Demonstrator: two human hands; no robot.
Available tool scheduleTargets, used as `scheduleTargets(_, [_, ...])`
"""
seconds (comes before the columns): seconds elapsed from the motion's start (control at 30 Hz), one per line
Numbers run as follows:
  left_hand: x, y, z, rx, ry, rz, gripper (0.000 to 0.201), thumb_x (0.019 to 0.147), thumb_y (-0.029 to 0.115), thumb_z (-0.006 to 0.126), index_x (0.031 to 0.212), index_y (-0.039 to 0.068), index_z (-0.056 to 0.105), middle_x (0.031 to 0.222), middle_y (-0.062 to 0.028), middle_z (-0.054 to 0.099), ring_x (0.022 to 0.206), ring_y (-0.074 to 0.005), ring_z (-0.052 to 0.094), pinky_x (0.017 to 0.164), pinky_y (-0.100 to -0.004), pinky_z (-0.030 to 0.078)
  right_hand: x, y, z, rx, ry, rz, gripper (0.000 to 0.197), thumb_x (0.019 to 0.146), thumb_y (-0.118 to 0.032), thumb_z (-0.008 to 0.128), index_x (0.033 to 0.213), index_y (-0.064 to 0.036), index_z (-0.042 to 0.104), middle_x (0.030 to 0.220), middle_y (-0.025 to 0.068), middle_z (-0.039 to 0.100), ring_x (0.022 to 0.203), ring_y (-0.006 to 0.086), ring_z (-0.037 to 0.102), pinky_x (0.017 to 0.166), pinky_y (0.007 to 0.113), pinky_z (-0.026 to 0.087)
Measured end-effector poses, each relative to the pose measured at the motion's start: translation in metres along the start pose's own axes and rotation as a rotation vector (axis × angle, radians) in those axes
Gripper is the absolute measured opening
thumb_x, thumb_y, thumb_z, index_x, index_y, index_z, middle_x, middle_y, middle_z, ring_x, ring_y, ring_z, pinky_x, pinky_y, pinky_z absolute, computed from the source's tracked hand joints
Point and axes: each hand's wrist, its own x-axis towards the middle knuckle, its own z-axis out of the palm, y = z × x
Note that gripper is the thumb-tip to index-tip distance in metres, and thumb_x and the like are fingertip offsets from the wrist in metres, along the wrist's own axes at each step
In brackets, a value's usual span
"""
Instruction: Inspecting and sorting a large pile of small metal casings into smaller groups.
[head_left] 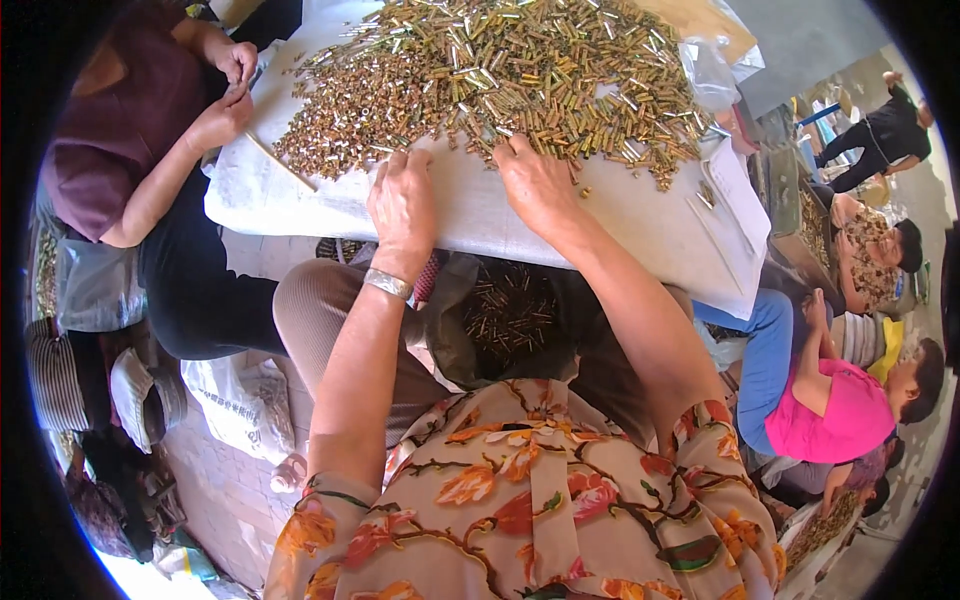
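Note:
A wide pile of small brass-coloured metal tubes (560, 70) covers the far part of the white-covered table (290, 205). Shorter nut-like pieces (350, 125) gather on its left side. At the near edge of the pile, my left hand (403, 205) has its fingers bent and close together; whatever is in them is hidden. My right hand (538, 188) is a little to the right, fingers curled in at the pile's edge, and its fingertips are too covered to show a held piece. Below the table edge, between my knees, a dark open sack (510, 325) holds many finished-looking metal pieces.
At the left a co-worker's hands (225, 115) meet above the table corner, near a thin stick (280, 160). Right of the pile lie a clear plastic bag (708, 75), a white sheet (738, 190) and another thin stick (715, 240). A person in pink (830, 410) sits at right.

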Motion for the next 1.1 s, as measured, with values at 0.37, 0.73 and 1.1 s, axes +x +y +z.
scheduleTargets(0.37, [-0.065,0.054,-0.034,-1.338,-0.483,-0.609,0.019,0.086,0.008,0.067,0.1,-0.005,0.067,0.088,-0.0065,0.069,0.074,-0.0114,0.063,0.068,-0.0252,0.053,-0.102,-0.024,-0.062,0.931,0.007,0.494,0.019,0.089,-0.009,0.058,0.105,-0.0019,0.063,0.092,0.0086,0.066,0.075,0.0115,0.058,0.069,0.027,0.047])
scheduleTargets(0.73, [-0.098,0.091,-0.06,-1.693,-0.659,-0.863,0.022,0.087,0.005,0.063,0.107,-0.002,0.063,0.098,-0.009,0.067,0.086,-0.0169,0.066,0.079,-0.0282,0.057,-0.158,-0.044,-0.088,1.039,0.152,0.547,0.017,0.091,-0.006,0.056,0.106,-0.0008,0.063,0.091,0.0068,0.065,0.078,0.0085,0.056,0.072,0.023,0.046])
scheduleTargets(1.1, [-0.109,0.102,-0.075,-1.627,-0.57,-0.545,0.023,0.087,-0.003,0.06,0.11,-0.002,0.062,0.103,-0.0083,0.066,0.092,-0.0138,0.064,0.085,-0.0269,0.054,-0.167,-0.05,-0.097,0.871,0.273,0.36,0.016,0.089,-0.003,0.058,0.104,-0.0021,0.063,0.082,0.0091,0.061,0.069,0.012,0.055,0.064,0.024,0.045])
